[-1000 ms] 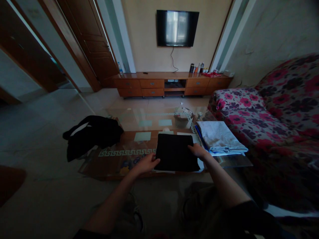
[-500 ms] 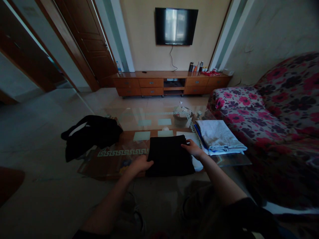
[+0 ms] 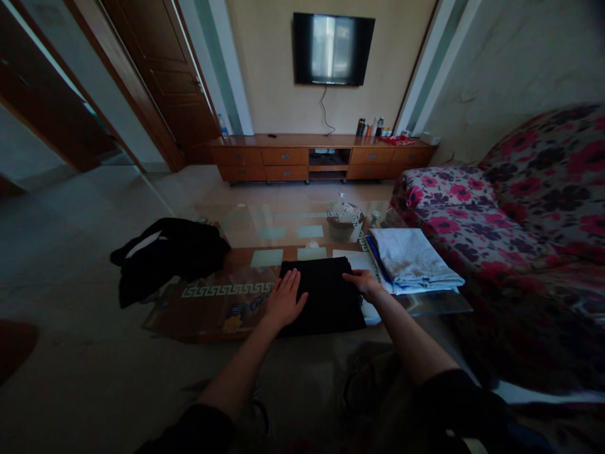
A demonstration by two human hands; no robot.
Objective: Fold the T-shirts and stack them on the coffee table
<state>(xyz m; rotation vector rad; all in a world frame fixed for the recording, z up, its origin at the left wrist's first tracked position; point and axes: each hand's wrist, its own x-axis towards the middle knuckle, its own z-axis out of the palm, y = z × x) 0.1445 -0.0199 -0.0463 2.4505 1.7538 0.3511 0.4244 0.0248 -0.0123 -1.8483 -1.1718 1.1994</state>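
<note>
A folded black cloth (image 3: 326, 299) lies flat at the near edge of the glass table (image 3: 203, 315). My left hand (image 3: 285, 301) rests on its left part, palm down, with the fingers stretched out. At the cloth's right edge, my right hand (image 3: 363, 282) has its fingers pressed together on the fabric. To the right sits a stack of folded cloths, pale grey-blue on top (image 3: 411, 255) with dark blue below. A crumpled black garment (image 3: 174, 255) with a white strip lies at the table's left end.
A patterned sofa (image 3: 472, 233) stands at the right. Beyond the table is a long wooden cabinet (image 3: 283, 156) with bottles on it, below a wall television (image 3: 333, 49). Small packets (image 3: 234, 320) show through the glass at the near left.
My left hand has moved from the cloth's left edge up and onto its top, with its fingers now spread flat. My right hand stays at the right edge.
</note>
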